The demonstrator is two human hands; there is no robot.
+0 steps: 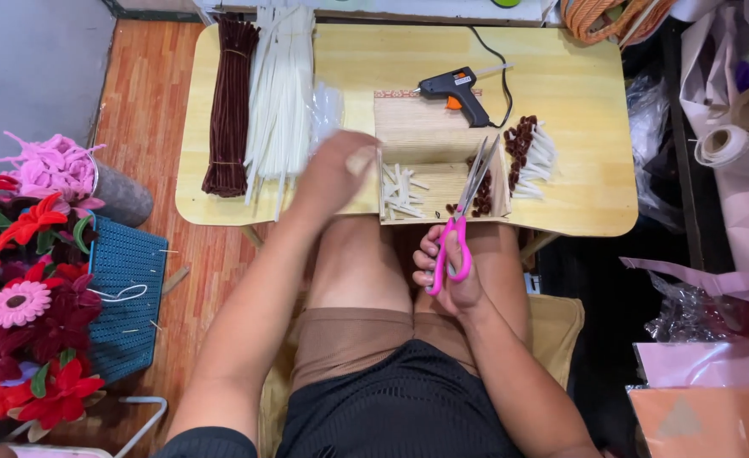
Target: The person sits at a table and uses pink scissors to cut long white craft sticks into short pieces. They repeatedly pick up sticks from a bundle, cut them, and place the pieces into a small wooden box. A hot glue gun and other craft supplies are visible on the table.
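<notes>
left hand [334, 174] stretched forward, blurred, fingers loosely curled; right hand [448, 270] drawn in, fingers closed.

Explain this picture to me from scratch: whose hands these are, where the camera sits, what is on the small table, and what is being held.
There is one picture, taken by a camera on a person's head, looking down at their own lap and hands. The person sits at a low wooden table.

The right hand holds pink scissors, blades pointing up over a shallow box. The box holds short white pieces and some dark red bits.

The left hand is blurred; it reaches over the table near the white sticks. Whether it grips anything cannot be told.

Also on the table: a dark red bundle of fuzzy stems, a black glue gun, and a pile of finished stems, white with dark red tips.

On the floor to the left stand handmade flowers and a blue basket.
</notes>
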